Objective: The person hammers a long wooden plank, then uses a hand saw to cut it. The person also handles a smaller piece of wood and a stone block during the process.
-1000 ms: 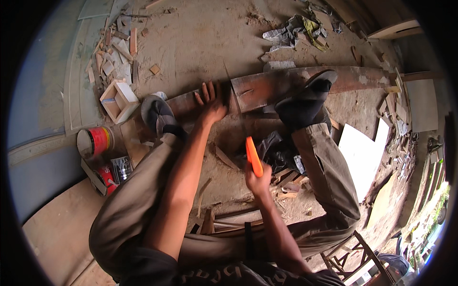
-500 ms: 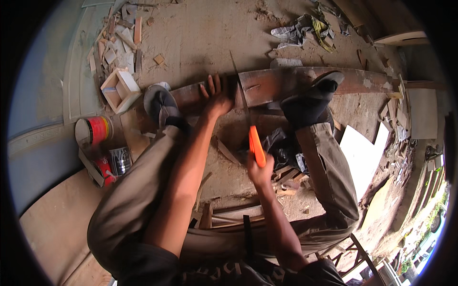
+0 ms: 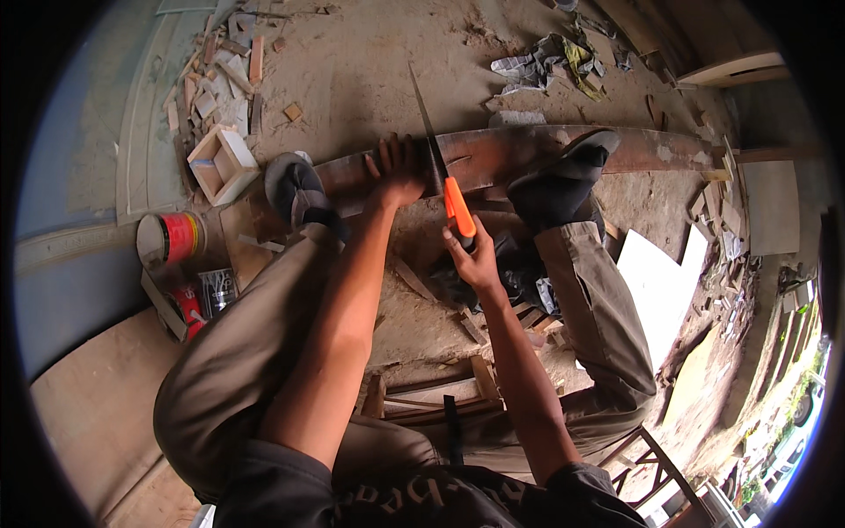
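Observation:
A long reddish-brown wooden plank point(image 3: 480, 154) lies crosswise in front of me. My left hand point(image 3: 398, 176) lies on it with the fingers spread, just left of the saw. In my right hand point(image 3: 477, 262) is the handle of a handsaw point(image 3: 459, 211), orange with a dark grip. Its thin blade crosses the plank at a slant, and the tip reaches past the far edge. Whether the teeth sit in a cut I cannot tell. My left shoe point(image 3: 295, 183) and right shoe point(image 3: 563, 180) rest on or against the plank, on either side of my hands.
At left are an open wooden box point(image 3: 224, 167), a red-and-yellow can point(image 3: 180, 236) and a heap of wood offcuts point(image 3: 231, 75). A black plastic bag point(image 3: 510, 264) lies beyond my right forearm. White sheets point(image 3: 656, 282) lie right of my right leg, and crumpled wrappers point(image 3: 550, 66) lie far off.
My right hand has pushed the saw forward, away from me, so more blade extends beyond the plank. My left hand stays in place on the plank.

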`<state>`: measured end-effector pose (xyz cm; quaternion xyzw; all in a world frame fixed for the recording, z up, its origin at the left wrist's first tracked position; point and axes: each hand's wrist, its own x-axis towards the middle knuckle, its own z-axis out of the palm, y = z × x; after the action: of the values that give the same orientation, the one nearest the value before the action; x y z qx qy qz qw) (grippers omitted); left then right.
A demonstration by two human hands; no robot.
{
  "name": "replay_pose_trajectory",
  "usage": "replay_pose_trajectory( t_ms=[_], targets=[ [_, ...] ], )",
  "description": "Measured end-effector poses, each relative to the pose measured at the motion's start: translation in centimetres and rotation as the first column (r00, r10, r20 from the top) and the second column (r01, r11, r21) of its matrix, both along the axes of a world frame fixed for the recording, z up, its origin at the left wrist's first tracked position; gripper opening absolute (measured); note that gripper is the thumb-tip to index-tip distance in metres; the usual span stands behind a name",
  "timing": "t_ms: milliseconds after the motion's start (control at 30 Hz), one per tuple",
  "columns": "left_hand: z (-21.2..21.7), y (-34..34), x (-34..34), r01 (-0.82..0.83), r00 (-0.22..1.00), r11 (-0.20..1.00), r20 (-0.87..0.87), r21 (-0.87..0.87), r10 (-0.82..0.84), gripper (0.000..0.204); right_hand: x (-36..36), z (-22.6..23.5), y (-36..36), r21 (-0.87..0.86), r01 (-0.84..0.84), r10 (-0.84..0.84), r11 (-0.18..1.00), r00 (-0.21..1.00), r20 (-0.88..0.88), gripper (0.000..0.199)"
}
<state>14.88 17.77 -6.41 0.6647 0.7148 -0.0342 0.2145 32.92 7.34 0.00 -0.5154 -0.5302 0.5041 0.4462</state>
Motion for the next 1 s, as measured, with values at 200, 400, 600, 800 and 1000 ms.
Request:
replay_pose_trajectory(
  t_ms=[200,400,600,800,1000],
  targets=[
    [1.1,0.3,0.4,-0.043,0.993,0.999,0.106,0.006,0.042,0.088,0.3,-0.7,0.6,-0.127,-0.030,0.028,0.991,0.999,-0.019,0.024],
    [1.2,-0.6,0.2,-0.020,0.996,0.999,0.087,0.033,0.017,0.088,-1.2,4.1,1.9,-0.122,-0.137,0.119,0.983,0.982,-0.146,0.026],
    [0.6,-0.2,0.3,-0.025,1.000,1.000,-0.003,-0.004,0.025,0.086,-0.2,3.2,-0.6,-0.128,-0.023,0.017,0.991,0.999,-0.042,0.025],
    [0.4,0.5,0.7,-0.001,1.000,1.000,-0.009,-0.005,0.001,0.086,-0.4,6.0,-0.7,-0.199,0.047,-0.030,0.979,0.996,0.088,0.019],
    [-0.4,-0.3,0.2,-0.004,0.997,0.999,0.075,0.034,0.002,0.083,3.1,8.6,-10.3,-0.211,0.028,0.024,0.977,0.971,0.239,0.015]
  ],
)
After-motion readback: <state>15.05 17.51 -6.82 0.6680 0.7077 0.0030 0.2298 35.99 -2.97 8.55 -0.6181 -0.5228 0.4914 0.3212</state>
